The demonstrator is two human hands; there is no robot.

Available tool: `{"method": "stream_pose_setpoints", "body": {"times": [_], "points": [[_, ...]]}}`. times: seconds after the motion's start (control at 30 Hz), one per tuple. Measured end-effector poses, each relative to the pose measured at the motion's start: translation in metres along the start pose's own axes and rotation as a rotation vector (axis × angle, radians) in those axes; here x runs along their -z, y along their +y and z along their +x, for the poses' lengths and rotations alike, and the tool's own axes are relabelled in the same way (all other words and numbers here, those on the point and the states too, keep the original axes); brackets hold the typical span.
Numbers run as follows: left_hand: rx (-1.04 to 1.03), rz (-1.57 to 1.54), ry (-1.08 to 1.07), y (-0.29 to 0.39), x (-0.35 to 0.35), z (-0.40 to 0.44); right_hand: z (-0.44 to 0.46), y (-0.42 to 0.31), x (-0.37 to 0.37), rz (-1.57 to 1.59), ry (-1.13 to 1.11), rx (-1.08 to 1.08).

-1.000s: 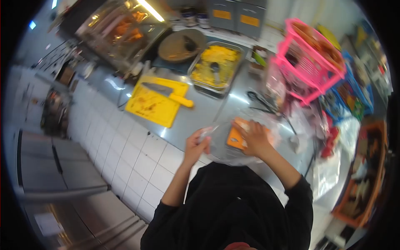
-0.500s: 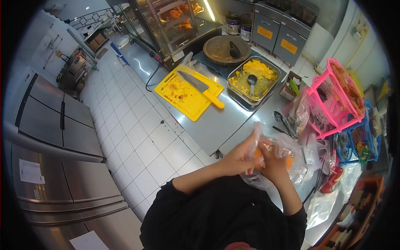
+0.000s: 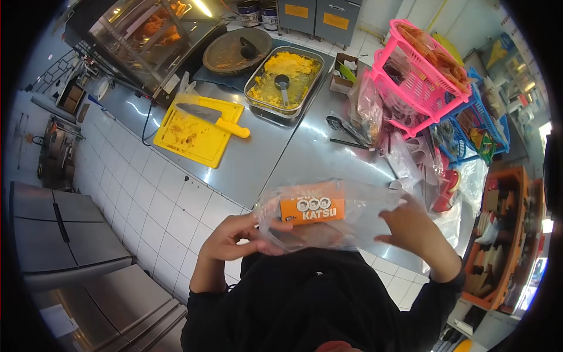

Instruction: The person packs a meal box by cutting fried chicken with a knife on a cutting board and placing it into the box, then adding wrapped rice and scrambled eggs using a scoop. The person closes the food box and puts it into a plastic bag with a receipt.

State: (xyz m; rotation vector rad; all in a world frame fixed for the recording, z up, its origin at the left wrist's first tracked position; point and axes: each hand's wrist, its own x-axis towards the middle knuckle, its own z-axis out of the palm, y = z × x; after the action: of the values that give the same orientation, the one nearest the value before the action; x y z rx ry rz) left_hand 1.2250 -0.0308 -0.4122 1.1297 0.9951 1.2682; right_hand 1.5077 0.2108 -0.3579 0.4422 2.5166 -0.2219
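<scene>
A clear plastic bag (image 3: pixel 366 226) spreads over the near edge of the steel counter, with an orange box (image 3: pixel 312 205) inside it that reads "KATSU". My left hand (image 3: pixel 243 234) grips the bag's left end, fingers curled round the film beside the box. At the bag's right end is my right hand (image 3: pixel 407 226), its thumb and fingers apart around the film's edge. Whether the right fingertips pinch any film is too small to tell. Below the box, something pinkish-brown shows through the plastic.
On the steel counter (image 3: pixel 258 176) are a yellow cutting board (image 3: pixel 190 146) with a knife (image 3: pixel 214 119), a tray of yellow food (image 3: pixel 305 67) and a stone mortar (image 3: pixel 229 50). Pink basket (image 3: pixel 404 88), blue basket (image 3: pixel 478 129) and plastic bags stand at the right.
My hands have moved apart, the left one leftward and the right one rightward. The bag is now stretched wide between them, and the box's printed face shows.
</scene>
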Motion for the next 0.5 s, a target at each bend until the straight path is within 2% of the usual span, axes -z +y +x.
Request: {"method": "stream_pose_setpoints", "body": {"times": [0.1,0.13,0.17,0.2,0.23,0.27,0.3,0.33,0.37,0.4,0.43,0.5], "points": [[-0.111,0.08,-0.094,0.005,0.01,0.006,-0.029,-0.02,0.043,0.095,-0.086,0.08],[-0.185,0.113,-0.144,0.005,0.014,0.009,-0.033,-0.027,0.07,0.126,-0.266,0.232],[-0.192,0.111,-0.156,0.006,0.014,0.013,-0.032,-0.027,0.086,0.157,-0.446,0.385],[-0.044,0.134,-0.11,0.01,0.013,0.017,-0.029,-0.016,0.086,0.159,-0.443,0.373],[0.106,0.156,-0.063,0.012,0.011,0.02,-0.024,0.0,0.077,0.455,-0.208,0.608],[0.292,-0.056,0.049,0.01,0.004,0.027,-0.016,0.016,0.066,0.746,0.043,0.833],[0.295,-0.06,0.044,0.003,0.002,0.028,0.0,0.03,0.053,0.928,0.251,0.652],[0.249,-0.057,-0.005,-0.008,0.001,0.027,0.027,0.057,0.029,0.885,0.588,0.405],[0.201,-0.052,-0.053,-0.017,0.0,0.025,0.061,0.076,0.017,0.936,0.759,-0.016],[0.079,0.041,-0.045,-0.022,-0.003,0.021,0.093,0.1,-0.006,0.769,0.843,-0.227],[0.076,0.04,-0.047,-0.019,-0.003,0.023,0.118,0.12,-0.032,0.592,0.912,-0.434],[-0.035,0.328,-0.162,-0.005,-0.005,0.027,0.157,0.125,-0.062,0.805,0.721,-0.167]]}}
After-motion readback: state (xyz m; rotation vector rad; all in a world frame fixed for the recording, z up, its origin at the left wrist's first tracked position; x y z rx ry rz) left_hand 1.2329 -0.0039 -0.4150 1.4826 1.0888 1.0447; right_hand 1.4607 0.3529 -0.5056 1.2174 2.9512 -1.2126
